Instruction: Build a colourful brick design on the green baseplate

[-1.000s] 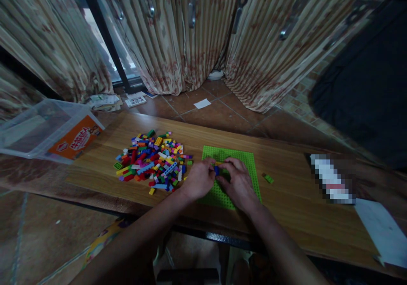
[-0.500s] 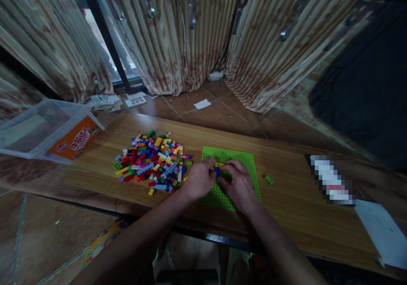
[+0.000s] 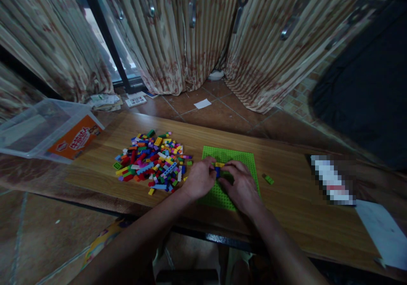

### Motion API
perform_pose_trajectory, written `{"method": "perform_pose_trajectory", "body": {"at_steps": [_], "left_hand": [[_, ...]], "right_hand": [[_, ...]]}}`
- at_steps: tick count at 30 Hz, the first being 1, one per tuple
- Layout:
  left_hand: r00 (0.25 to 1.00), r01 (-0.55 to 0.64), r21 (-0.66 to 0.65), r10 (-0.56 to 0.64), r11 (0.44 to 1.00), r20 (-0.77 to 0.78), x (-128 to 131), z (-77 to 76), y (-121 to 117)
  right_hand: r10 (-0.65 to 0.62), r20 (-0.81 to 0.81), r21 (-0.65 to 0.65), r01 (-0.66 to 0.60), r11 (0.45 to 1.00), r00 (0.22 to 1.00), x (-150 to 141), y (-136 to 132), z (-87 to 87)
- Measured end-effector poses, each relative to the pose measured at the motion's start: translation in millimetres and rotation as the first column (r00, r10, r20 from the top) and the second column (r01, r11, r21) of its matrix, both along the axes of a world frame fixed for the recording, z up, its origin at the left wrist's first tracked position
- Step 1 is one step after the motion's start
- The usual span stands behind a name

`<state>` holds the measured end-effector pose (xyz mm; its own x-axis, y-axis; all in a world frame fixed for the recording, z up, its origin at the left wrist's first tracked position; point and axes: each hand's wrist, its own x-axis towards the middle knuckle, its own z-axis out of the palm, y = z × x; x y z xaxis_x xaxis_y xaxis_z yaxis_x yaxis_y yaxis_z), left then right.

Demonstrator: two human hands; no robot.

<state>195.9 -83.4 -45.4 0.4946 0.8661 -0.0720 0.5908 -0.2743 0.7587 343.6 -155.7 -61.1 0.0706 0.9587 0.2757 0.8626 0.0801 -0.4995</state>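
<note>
My left hand (image 3: pixel 202 178) is closed, its thumb and fingertips pinched at the left side of a small blue brick (image 3: pixel 217 172). Just above that blue brick lies a yellow brick (image 3: pixel 219 164); whether the two are joined I cannot tell. On the other side, my right hand (image 3: pixel 241 185) is curved with thumb and index finger apart, the index fingertip at the yellow brick's right end. Both hands are over a green studded baseplate (image 3: pixel 248 157), and they hide much of its middle. A small green brick piece (image 3: pixel 268 178) lies right of the baseplate.
A heap of mixed toy bricks (image 3: pixel 152 157) spreads left of the baseplate on the wooden table (image 3: pixel 292 208). A clear plastic bin (image 3: pixel 47 128) with an orange label stands at the far left. A blurred-out object (image 3: pixel 332 181) and a white sheet (image 3: pixel 383 232) lie at the right.
My right hand has drawn slightly to the right, so more of the yellow brick shows between the hands. My left hand stays almost where it was.
</note>
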Motion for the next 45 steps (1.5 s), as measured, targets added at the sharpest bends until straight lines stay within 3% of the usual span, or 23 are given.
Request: {"method": "perform_pose_trajectory", "body": {"at_steps": [14, 29, 38, 45], "left_hand": [[0.999, -0.047, 0.014, 0.047, 0.999, -0.003, 1, -5.4, 9], [0.994, -0.099, -0.065, 0.096, 0.993, -0.047, 11, -3.5, 17], [0.978, -0.086, 0.000, 0.084, 0.996, -0.192, 17, 1.8, 17], [0.975, -0.025, 0.036, 0.033, 0.999, -0.220, 11, 2.4, 15]], "right_hand": [[-0.140, -0.049, 0.053, 0.142, 0.988, 0.989, 15, -3, 7.7], [-0.119, -0.029, 0.033, 0.120, 0.992, 0.992, 17, -7, 5.6], [-0.095, -0.057, 0.041, 0.098, 0.994, 0.994, 18, -13, 7.6], [-0.061, -0.115, 0.037, 0.066, 0.997, 0.991, 14, -14, 4.9]]}}
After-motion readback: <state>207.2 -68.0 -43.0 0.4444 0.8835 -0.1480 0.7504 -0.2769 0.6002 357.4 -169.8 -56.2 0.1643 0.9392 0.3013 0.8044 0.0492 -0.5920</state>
